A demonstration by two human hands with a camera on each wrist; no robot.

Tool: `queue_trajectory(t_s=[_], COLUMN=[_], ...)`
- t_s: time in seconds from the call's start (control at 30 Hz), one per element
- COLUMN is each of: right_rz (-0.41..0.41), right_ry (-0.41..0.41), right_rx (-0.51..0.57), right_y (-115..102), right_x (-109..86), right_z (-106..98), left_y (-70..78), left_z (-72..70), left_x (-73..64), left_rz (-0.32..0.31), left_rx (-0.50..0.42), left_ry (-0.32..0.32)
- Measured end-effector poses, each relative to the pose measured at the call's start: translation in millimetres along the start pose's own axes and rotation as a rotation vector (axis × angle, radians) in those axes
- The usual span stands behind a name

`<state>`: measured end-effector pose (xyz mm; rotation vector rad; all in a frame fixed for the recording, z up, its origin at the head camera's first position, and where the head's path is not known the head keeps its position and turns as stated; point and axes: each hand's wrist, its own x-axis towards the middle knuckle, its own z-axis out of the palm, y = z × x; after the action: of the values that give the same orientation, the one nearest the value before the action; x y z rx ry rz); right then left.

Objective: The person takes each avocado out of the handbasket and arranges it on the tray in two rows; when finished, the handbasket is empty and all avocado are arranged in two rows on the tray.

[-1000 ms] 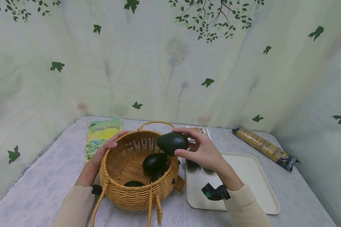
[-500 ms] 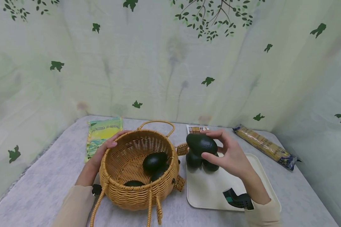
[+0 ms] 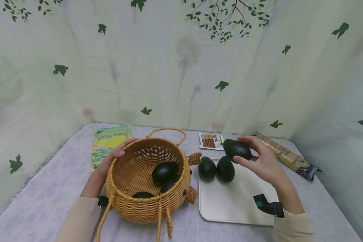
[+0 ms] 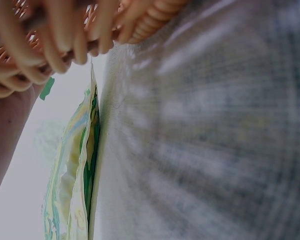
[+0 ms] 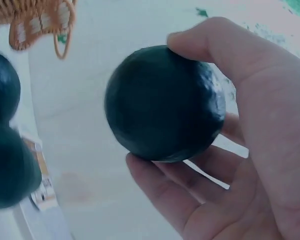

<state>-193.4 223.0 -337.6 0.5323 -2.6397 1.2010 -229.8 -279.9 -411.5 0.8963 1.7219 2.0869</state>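
My right hand (image 3: 264, 163) grips a dark green avocado (image 3: 237, 149) between thumb and fingers, over the back of a white tray (image 3: 230, 208). In the right wrist view the held avocado (image 5: 162, 105) is seen end-on, with fingertips around its side. Two more avocados (image 3: 225, 169) stand side by side on the tray's left part. My left hand (image 3: 109, 164) holds the left rim of a round wicker basket (image 3: 145, 211). Several avocados (image 3: 165, 172) lie inside it, partly hidden by the near rim. The left wrist view shows the basket's woven side (image 4: 65, 40) close up.
A green and yellow bag (image 3: 111, 139) lies behind the left hand. At the back stands a small white and brown packet (image 3: 211, 141). A long golden package (image 3: 285, 154) lies at the right, beyond the tray. The basket's loop handle (image 3: 166, 129) rises behind it.
My right hand has carried the avocado from over the basket's right rim rightward to above the tray, uncovering the two avocados there. The left hand and basket have stayed put.
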Motion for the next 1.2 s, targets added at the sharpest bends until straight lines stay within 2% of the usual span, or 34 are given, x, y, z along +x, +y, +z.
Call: queue_trajectory(t_s=[0.27, 0.4, 0.5, 0.8, 0.87, 1.2], right_rz=[0.085, 0.144, 0.170, 0.201, 0.210, 0.250], right_ry=[-0.043, -0.095, -0.128, -0.170, -0.179, -0.266], right_rx=[-0.133, -0.166, -0.174, -0.177, -0.183, -0.111], right_y=[19, 31, 43, 74, 78, 85], right_x=[-2.0, -2.4, -2.2, -2.3, -2.3, -3.7], right_z=[-10, -12, -10, 2, 5, 3], left_y=[-3.4, -2.6, -2.7, -3.8, -4.4, -0.4], left_z=[-6.6, -6.3, -5.6, -4.7, -5.2, -2.1], left_x=[1.9, 3.1, 4.1, 5.1, 5.4, 6.1], left_rz=[0.046, 0.043, 0.037, 0.003, -0.014, -0.008], left_rx=[-0.026, -0.014, 0.001, -0.033, -0.036, -0.006], left_ry=[-0.061, -0.057, -0.047, -0.026, -0.014, -0.016])
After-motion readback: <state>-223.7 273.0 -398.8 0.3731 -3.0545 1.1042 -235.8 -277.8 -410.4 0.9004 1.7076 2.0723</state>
